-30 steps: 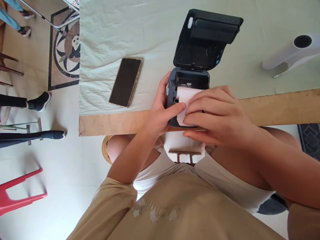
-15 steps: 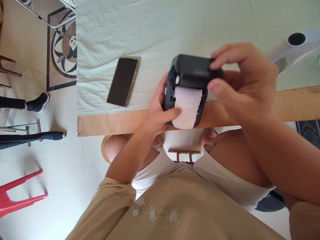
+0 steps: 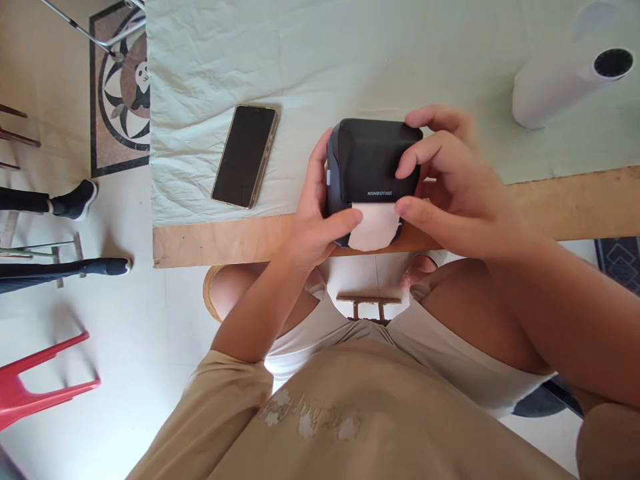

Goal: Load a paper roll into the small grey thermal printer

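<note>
A black label printer [image 3: 375, 157] with "NIIMBOT" on its lid is held over the table's front edge. Its lid lies down over the body. From the slot below the lid hangs a strip of white label paper [image 3: 374, 227]. My left hand [image 3: 320, 217] grips the printer's left side, its thumb pressing on the paper. Around the right side my right hand [image 3: 453, 187] is curled, with fingertips on the lid and the thumb by the paper's right edge. The printer's underside is hidden.
A smartphone [image 3: 245, 157] with a dark screen lies left on the pale green tablecloth [image 3: 200, 80]. A white cylindrical object [image 3: 555, 90] with a dark round end stands at the right. Bare wood [image 3: 220, 241] runs along the front edge. A red stool [image 3: 30, 397] and another person's feet [image 3: 107, 267] are at left.
The printer's lid, raised half a second ago with the paper path exposed, is now down over it. My right hand has moved down and left with the lid.
</note>
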{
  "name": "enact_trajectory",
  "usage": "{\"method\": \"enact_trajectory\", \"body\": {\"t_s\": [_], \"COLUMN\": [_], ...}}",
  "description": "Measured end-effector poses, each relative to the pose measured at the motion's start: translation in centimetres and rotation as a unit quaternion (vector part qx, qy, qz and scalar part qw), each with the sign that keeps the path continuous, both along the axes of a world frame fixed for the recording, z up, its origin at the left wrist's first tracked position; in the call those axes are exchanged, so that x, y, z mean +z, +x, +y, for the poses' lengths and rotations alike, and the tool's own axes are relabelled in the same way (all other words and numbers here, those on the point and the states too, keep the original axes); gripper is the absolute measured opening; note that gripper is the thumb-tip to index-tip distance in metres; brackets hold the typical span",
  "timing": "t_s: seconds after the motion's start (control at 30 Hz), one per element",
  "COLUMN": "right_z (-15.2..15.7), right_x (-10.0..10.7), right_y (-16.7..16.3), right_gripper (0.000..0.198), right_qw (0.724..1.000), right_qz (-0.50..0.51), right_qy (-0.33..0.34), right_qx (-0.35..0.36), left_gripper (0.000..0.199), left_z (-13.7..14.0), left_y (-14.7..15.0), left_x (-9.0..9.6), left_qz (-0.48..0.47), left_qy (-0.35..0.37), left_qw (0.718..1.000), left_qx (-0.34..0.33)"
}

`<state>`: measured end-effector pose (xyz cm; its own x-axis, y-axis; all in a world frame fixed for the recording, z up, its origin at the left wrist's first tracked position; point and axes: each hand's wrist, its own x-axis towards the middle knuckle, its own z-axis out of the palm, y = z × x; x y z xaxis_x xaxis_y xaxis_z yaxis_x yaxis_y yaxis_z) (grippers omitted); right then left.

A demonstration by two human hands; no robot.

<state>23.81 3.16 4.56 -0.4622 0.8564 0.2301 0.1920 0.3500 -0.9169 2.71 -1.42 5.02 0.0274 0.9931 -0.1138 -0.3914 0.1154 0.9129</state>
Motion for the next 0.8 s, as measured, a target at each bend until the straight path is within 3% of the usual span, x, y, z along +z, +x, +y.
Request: {"method": "enact_trajectory", "body": {"t_s": [0.07, 0.2, 0.33, 0.43, 0.53, 0.63, 0.8], "right_z": [0.0, 0.6, 1.1, 1.2, 1.2, 1.2, 0.8], "right_x": [-0.4, -1.3, -1.8, -2.0, -2.2, -2.3, -2.2], "right_y": [-0.1, -0.3, -0.5, -0.7, -0.7, -0.5, -0.1], "right_gripper": [0.048, 0.092, 0.087, 0.086, 0.09, 0.092, 0.091], "right_qw": [0.998, 0.986, 0.987, 0.991, 0.989, 0.992, 0.993], "right_qz": [0.037, 0.071, 0.086, 0.084, 0.078, 0.07, 0.055], "right_qy": [-0.04, -0.145, -0.119, -0.089, -0.102, -0.101, -0.104], "right_qx": [-0.01, 0.044, 0.067, 0.062, 0.068, 0.039, -0.017], "left_gripper": [0.061, 0.07, 0.062, 0.054, 0.051, 0.045, 0.045], "left_z": [-0.1, 0.0, 0.4, 0.6, 0.6, 0.5, 0.8], "left_y": [0.4, 0.3, -0.5, -0.6, -0.2, 0.4, 0.4], "left_x": [0.2, 0.8, 1.0, 0.7, 0.3, 0.2, -0.1], "left_qz": [-0.008, 0.02, 0.013, -0.005, -0.015, -0.032, -0.027], "left_qy": [-0.007, -0.055, -0.077, -0.07, -0.055, -0.034, -0.076], "left_qw": [1.0, 0.998, 0.996, 0.997, 0.998, 0.999, 0.997], "left_qx": [0.018, 0.0, -0.047, -0.046, -0.025, -0.014, -0.003]}}
